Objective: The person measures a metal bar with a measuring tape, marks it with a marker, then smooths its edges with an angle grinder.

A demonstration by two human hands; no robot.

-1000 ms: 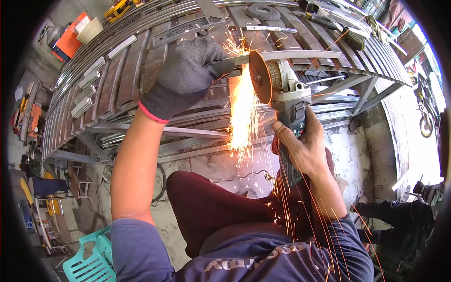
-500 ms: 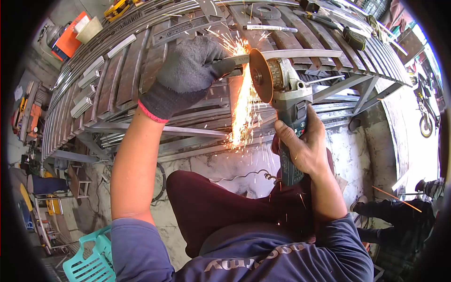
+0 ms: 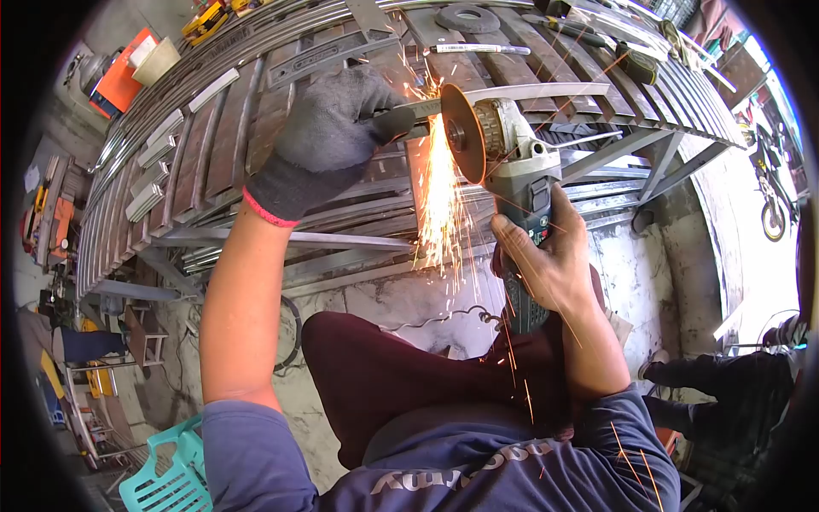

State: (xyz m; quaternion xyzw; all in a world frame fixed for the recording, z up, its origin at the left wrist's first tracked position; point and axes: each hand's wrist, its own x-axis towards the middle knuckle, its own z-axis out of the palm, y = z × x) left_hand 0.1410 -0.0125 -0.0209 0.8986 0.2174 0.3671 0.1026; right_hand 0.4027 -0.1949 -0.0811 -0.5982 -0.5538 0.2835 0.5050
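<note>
My left hand (image 3: 337,132), in a dark grey glove with a pink cuff edge, is closed around one end of a flat metal strip (image 3: 546,90). The strip runs to the right behind the disc. My bare right hand (image 3: 550,260) grips the body of an angle grinder (image 3: 518,171), its thumb along the near side. The grinder's thin brown cutting disc (image 3: 467,141) stands nearly upright across the strip, just right of my gloved fingers. Bright sparks (image 3: 440,192) pour down from the disc; the exact contact spot is hidden by glare.
A slatted metal table (image 3: 230,141) lies ahead, bearing a marker (image 3: 479,49), a spare grinding disc (image 3: 469,19), a tape measure (image 3: 638,64) and short metal pieces (image 3: 153,175). A teal plastic chair (image 3: 171,469) is at lower left. Another person's legs (image 3: 725,384) show at right.
My right hand and the grinder have shifted slightly left and up, with the strip in my left hand moving slightly too. More spark streaks now fly toward my lap and right sleeve.
</note>
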